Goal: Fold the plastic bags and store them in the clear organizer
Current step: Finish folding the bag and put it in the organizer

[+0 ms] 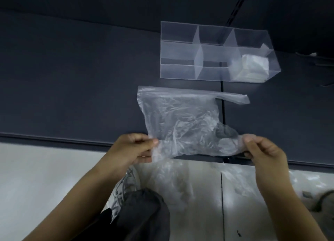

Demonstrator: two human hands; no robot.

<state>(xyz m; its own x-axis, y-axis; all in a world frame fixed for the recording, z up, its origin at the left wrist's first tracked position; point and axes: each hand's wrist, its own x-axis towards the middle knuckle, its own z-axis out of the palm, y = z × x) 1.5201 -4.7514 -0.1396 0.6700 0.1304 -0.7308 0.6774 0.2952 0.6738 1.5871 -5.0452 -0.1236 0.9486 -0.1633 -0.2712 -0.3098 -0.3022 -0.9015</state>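
**Bag pinched at its near edge, organizer straight beyond**
The plastic bag [180,121] lies flat just before the clear organizer [180,47], its length parallel to the organizer's front wall. The left hand [133,148] and right hand [262,150] each pinch a corner on the side away from the organizer.

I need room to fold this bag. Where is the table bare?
Bare: dark table left of the plastic bag and clear organizer, and right of the bag. Crowded: the strip between them, and the near edge, where left hand and right hand pinch the bag.
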